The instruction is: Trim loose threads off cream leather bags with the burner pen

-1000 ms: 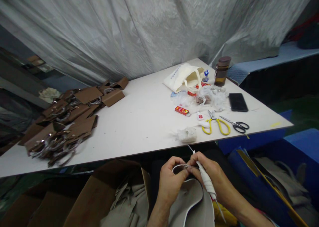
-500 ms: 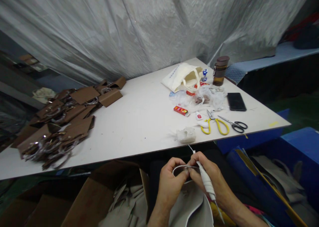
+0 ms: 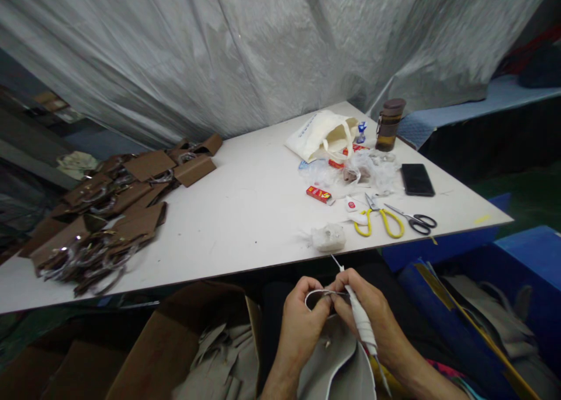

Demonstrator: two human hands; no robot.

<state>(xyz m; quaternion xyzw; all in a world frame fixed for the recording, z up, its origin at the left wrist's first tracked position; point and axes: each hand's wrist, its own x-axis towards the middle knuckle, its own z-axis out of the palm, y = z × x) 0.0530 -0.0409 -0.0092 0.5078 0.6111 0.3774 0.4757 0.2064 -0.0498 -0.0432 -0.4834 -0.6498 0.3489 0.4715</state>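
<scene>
In the head view, 2 bare hands work just in front of the near edge of the white table [image 3: 232, 213]. The left hand [image 3: 300, 321] is closed, thumb and fingers pinching a thin pale loop [image 3: 309, 296] at the top of a grey piece [image 3: 322, 362]; the piece hangs below the table's near edge, its pale-rimmed layers parted. The right hand [image 3: 372, 306] is curled round a white-wrapped tool [image 3: 363, 323], whose thin tip points up toward the table, and its fingertips meet the left hand's at the loop; exactly what they pinch there is hidden. On the table's near edge, straight beyond the hands, sits a whitish lump [image 3: 328, 238]. On the table's right part lie yellow-handled scissors [image 3: 371, 211], black-handled scissors [image 3: 415, 219], a red box [image 3: 319, 195], a dark phone [image 3: 418, 179], clear plastic bags [image 3: 381, 172], a cream tote bag [image 3: 312, 141] and an upright brown bottle [image 3: 389, 128]. Brown bags [image 3: 140, 195] are heaped on the table's left part. Below the table's near edge, a cardboard box [image 3: 149, 341] holds grey material [image 3: 223, 353].
</scene>
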